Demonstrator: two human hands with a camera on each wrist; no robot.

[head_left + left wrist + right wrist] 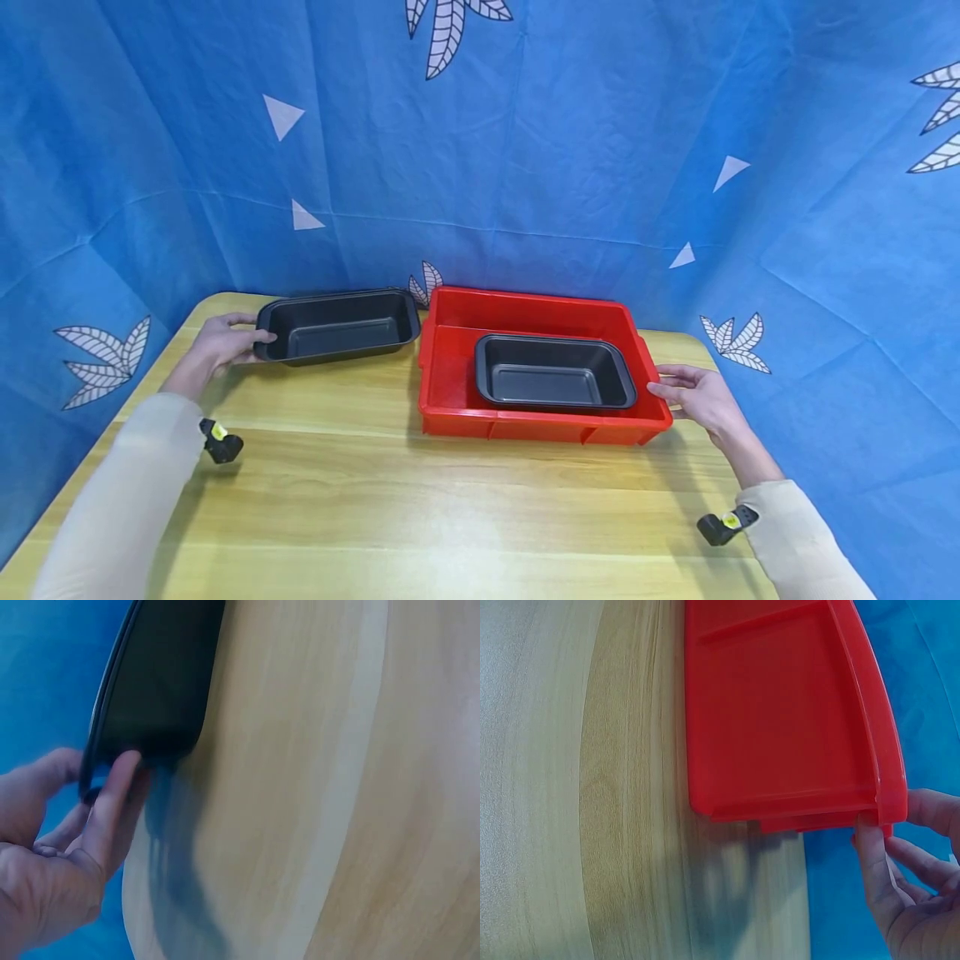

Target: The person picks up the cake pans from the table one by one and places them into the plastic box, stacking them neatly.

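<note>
A black loaf pan (345, 327) is at the back left of the table. My left hand (225, 342) pinches its left end, the thumb over the rim and the fingers outside and below in the left wrist view (75, 832). Whether that pan touches the table cannot be told. Right of it stands a red plastic bin (457, 421), with a second black loaf pan (555, 379) inside, towards the front. My right hand (697, 400) grips the bin's right rim; in the right wrist view, thumb and fingers (874, 859) lie on either side of the rim corner.
The wooden table (420, 517) has rounded back corners. A blue patterned cloth (480, 150) hangs close behind and along both sides. The red bin's left wall stands close to the left pan's right end. Small black cameras (221, 442) sit at both wrists.
</note>
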